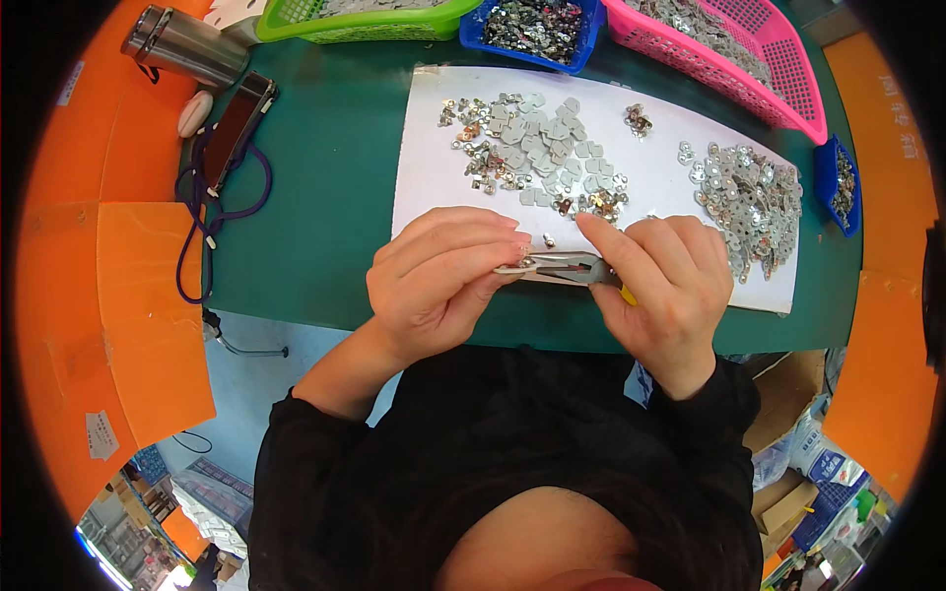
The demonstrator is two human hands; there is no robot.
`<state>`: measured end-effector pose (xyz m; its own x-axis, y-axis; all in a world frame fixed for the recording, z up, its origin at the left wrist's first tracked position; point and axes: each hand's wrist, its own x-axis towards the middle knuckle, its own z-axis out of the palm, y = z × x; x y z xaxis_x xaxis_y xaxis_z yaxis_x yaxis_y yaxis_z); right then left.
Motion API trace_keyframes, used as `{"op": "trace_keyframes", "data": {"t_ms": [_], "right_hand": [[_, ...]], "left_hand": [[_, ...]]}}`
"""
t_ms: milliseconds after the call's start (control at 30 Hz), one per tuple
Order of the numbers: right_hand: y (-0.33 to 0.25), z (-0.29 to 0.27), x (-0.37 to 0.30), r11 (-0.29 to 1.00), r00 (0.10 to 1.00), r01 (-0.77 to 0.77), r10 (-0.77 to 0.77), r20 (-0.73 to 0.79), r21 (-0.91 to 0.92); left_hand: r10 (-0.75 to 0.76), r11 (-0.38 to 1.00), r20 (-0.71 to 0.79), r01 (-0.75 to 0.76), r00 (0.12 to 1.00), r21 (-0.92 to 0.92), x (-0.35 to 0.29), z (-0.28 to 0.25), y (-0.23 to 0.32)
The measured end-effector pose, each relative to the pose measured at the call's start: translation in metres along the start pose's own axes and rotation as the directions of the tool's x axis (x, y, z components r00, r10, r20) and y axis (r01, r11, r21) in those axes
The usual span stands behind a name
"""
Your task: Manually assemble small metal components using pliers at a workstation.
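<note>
My right hand [670,286] is closed round the yellow handle of a pair of pliers [572,266], whose jaws point left. The tips of the jaws meet a small flat pale part [514,269], pinched between the thumb and fingers of my left hand [439,276]. My fingers partly cover that part, so its full shape is hidden. Beyond my hands, a white sheet [650,128] bears a heap of flat grey plates [542,138] with small shiny metal clips [485,163] around it. To the right lies a larger pile of round-holed metal pieces [754,202].
Along the back of the green table [305,197] stand a green basket [365,28], a blue tray [581,59] and a pink basket [788,89], all holding metal pieces. A small blue tray [843,219] sits right. At left are a steel flask [192,49] and a phone [236,128] with a purple cord.
</note>
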<state>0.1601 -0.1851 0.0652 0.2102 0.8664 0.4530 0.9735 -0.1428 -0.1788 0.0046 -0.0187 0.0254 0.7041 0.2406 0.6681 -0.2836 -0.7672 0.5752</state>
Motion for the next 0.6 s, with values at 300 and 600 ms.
{"op": "trace_keyframes", "data": {"t_ms": [300, 600], "right_hand": [[-0.001, 0.008, -0.003, 0.998, 0.986, 0.037, -0.027, -0.164, 0.059], [0.004, -0.002, 0.001, 0.999, 1.0, 0.024, -0.023, -0.009, 0.035]], "left_hand": [[-0.026, 0.975, -0.191, -0.017, 0.981, -0.22, -0.009, 0.017, -0.001], [-0.009, 0.989, -0.051, 0.001, 0.999, -0.151, -0.003, 0.008, -0.004]]}}
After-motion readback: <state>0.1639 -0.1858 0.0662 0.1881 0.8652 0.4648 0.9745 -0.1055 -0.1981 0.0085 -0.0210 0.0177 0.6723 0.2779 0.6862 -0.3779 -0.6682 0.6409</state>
